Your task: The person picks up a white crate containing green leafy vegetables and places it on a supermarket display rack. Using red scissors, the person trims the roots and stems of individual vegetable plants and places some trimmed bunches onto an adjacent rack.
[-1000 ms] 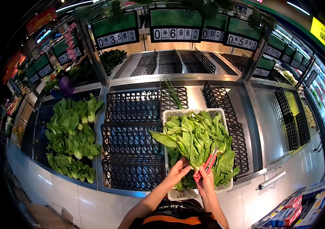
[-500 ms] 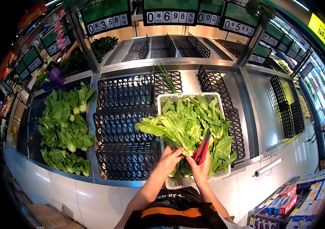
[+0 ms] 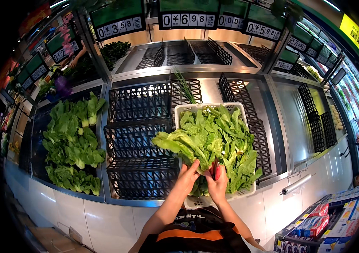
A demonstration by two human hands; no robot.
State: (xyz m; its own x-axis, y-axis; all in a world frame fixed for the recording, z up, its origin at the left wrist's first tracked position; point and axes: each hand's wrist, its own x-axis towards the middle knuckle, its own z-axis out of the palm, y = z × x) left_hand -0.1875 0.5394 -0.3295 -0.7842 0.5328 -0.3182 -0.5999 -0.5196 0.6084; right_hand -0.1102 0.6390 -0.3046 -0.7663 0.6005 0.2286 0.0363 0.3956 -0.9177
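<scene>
My left hand (image 3: 187, 178) is closed round the stem end of a bunch of leafy lettuce (image 3: 183, 145), its long leaves pointing up and to the left. In my right hand (image 3: 218, 186) is a red-handled cutting tool (image 3: 217, 171), held against the base of that bunch; its blade is mostly hidden now. Below both hands, a white perforated plastic basket (image 3: 196, 204) rests on the front of the display counter, heaped with more lettuce (image 3: 238, 147).
Black lattice racks (image 3: 139, 137) stand left of the basket, with more dividers (image 3: 253, 126) on its right. Bok choy (image 3: 74, 135) fills the far-left bin. Thin green stalks (image 3: 184, 87) lie behind the basket. A film roll (image 3: 296, 184) hangs on the counter front; boxed packs (image 3: 314, 223) stand lower right.
My right hand has turned and drawn slightly left, bringing the red tool from an upright slant to the stem base. The held lettuce has shifted a little to the right.
</scene>
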